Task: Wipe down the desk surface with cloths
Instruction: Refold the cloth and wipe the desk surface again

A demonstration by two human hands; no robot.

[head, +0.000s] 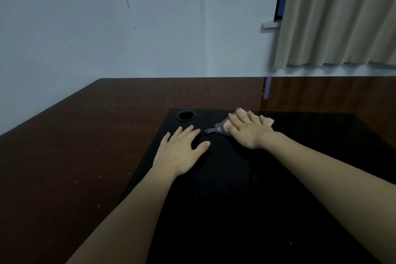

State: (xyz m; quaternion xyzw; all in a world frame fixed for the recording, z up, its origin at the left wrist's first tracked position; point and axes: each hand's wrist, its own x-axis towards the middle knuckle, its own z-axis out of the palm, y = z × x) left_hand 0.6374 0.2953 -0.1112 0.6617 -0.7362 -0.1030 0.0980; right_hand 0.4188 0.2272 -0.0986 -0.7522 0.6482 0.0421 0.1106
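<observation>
1. My right hand (249, 129) lies flat, fingers straight, pressing the cloth (218, 129) onto the black panel of the desk (85, 146), probably to wipe with even pressure.
2. My left hand (182, 150) rests spread and empty beside it, likely bracing me.
3. I count one cloth, one cable hole (185, 115), two hands.

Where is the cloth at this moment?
The cloth lies under the right hand on the black desk panel, right of the round cable hole.

2 bare forearms, no sleeves, left hand (181, 152) and right hand (249, 129) ungloved.
</observation>
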